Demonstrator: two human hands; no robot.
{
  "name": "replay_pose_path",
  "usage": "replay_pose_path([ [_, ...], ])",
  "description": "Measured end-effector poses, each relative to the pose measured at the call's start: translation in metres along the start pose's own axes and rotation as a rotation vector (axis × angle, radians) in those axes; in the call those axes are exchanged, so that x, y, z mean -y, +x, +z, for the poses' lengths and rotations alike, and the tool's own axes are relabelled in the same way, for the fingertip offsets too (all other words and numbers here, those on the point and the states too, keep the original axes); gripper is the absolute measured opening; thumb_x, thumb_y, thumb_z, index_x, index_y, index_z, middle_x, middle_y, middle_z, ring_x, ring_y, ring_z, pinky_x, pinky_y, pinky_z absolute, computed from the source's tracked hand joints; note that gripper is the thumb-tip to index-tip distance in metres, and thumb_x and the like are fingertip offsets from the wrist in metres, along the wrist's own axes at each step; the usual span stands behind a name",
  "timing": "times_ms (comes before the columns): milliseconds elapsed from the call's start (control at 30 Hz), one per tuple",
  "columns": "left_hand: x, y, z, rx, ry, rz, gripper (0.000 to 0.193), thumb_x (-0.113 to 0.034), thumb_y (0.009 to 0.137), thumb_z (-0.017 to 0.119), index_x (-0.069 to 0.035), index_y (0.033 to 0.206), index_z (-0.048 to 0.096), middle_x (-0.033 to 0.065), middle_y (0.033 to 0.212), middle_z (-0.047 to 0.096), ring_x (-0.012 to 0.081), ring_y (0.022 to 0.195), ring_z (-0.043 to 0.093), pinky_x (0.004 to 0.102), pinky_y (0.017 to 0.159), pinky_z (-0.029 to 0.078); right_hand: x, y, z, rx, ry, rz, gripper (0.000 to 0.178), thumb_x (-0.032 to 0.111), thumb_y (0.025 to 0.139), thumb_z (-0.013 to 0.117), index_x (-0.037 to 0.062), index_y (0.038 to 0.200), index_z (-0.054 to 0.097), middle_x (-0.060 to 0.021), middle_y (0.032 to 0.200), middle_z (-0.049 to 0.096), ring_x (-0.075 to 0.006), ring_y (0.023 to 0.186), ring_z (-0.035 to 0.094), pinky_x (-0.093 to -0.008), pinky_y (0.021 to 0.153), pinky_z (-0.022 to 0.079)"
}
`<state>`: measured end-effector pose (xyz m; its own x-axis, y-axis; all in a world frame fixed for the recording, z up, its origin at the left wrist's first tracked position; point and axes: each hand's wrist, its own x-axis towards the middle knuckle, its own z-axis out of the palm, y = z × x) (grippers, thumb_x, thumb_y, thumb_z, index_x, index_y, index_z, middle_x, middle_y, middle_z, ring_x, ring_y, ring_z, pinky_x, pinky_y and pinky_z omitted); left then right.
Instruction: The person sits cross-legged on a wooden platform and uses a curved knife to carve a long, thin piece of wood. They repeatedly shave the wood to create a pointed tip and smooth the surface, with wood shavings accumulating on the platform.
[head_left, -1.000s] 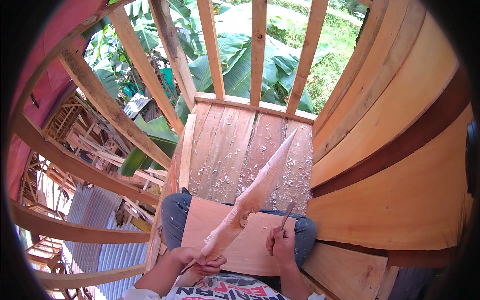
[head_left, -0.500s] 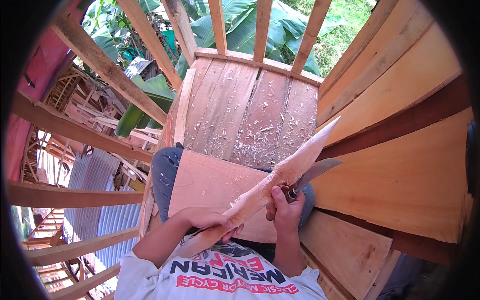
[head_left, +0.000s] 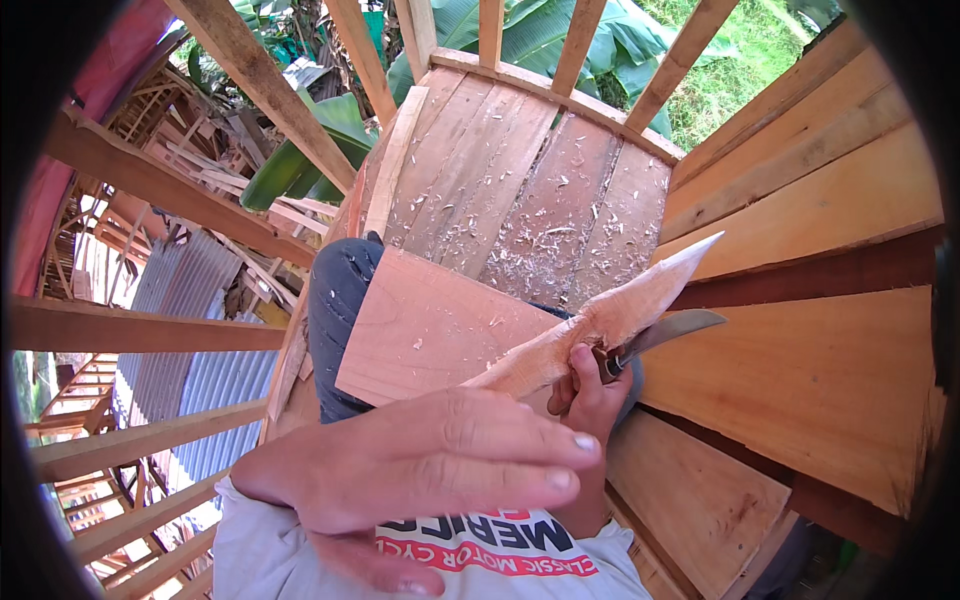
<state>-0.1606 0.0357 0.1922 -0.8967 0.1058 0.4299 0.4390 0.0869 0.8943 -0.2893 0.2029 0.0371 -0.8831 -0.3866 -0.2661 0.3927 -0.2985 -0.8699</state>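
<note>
My left hand (head_left: 440,465) is raised off the work, large and near the camera, its fingers stretched out with nothing in them. It hides the near end of a long, pale piece of wood (head_left: 635,305) that is carved to a point at its far end. My right hand (head_left: 592,395) is closed round the dark handle of a knife (head_left: 682,328), thumb against the carved wood. The curved blade points away to the right, beside the wood's tapered end. Under the wood, a flat wooden board (head_left: 440,315) rests across my lap.
Wood shavings (head_left: 545,240) lie scattered over the plank floor (head_left: 450,160) ahead. Wooden slats (head_left: 260,85) enclose the left and front. Broad planks (head_left: 790,360) line the right side close to the knife. Corrugated metal sheets (head_left: 215,370) and banana leaves (head_left: 330,145) show outside.
My left hand has let go of the carved wood's near end and lifted toward the camera. My right hand still holds the knife against the wood. The view has shifted slightly.
</note>
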Motion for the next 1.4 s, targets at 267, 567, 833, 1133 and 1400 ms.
replay_pose_path([
  [267, -0.042, 0.010, 0.021, -0.024, -0.118, 0.533, 0.035, -0.010, 0.093, 0.056, -0.010, 0.128, 0.056, -0.0007, 0.122, 0.065, 0.0119, 0.110, 0.063, 0.0369, 0.102, 0.041, -0.001, -0.002, 0.004, 0.024, 0.034, 0.022, 0.017, 0.007, 0.085, 0.066, 0.0048, 0.097, 0.053, 0.0003, 0.064, 0.051, -0.0060, 0.041, 0.041, -0.0215, 0.036, 0.034],
  [567, -0.046, -0.001, -0.006, -0.384, -0.025, 0.389, 0.040, -0.019, 0.085, 0.065, -0.004, 0.121, 0.056, 0.0095, 0.119, 0.063, 0.0230, 0.106, 0.063, 0.0395, 0.100, 0.042, -0.003, -0.001, -0.002, 0.077, 0.090, 0.042, 0.021, 0.004, 0.085, 0.066, 0.0014, 0.103, 0.054, -0.0028, 0.068, 0.056, -0.0078, 0.042, 0.045, -0.0230, 0.037, 0.036],
  [833, 0.065, -0.019, 0.022, -0.317, 0.410, -0.535, 0.056, -0.027, 0.080, 0.072, 0.000, 0.124, 0.052, 0.0196, 0.120, 0.058, 0.0311, 0.104, 0.062, 0.0394, 0.093, 0.047, 0.008, -0.014, 0.008, 0.092, 0.133, 0.024, 0.018, 0.004, 0.085, 0.065, 0.0010, 0.100, 0.054, -0.0027, 0.067, 0.056, -0.0082, 0.041, 0.045, -0.0230, 0.037, 0.034],
  [1133, 0.093, -0.037, 0.033, -0.188, 0.206, -0.904, 0.055, -0.041, 0.079, 0.075, 0.004, 0.107, 0.060, 0.0214, 0.077, 0.064, 0.0331, 0.074, 0.066, 0.0376, 0.069, 0.050, 0.008, -0.023, 0.015, 0.066, -0.015, 0.043, 0.011, 0.010, 0.088, 0.062, 0.0044, 0.091, 0.053, 0.0023, 0.056, 0.040, -0.0076, 0.039, 0.038, -0.0244, 0.035, 0.033],
  [1400, 0.080, -0.076, -0.009, -0.250, 0.373, -0.869, 0.063, -0.039, 0.074, 0.078, 0.002, 0.116, 0.054, 0.0227, 0.085, 0.066, 0.0350, 0.082, 0.067, 0.0382, 0.074, 0.050, -0.006, -0.019, 0.001, 0.260, 0.006, 0.083, 0.045, 0.044, 0.097, 0.050, -0.0004, 0.089, 0.054, -0.0007, 0.054, 0.039, -0.0096, 0.039, 0.038, -0.0243, 0.035, 0.027],
])
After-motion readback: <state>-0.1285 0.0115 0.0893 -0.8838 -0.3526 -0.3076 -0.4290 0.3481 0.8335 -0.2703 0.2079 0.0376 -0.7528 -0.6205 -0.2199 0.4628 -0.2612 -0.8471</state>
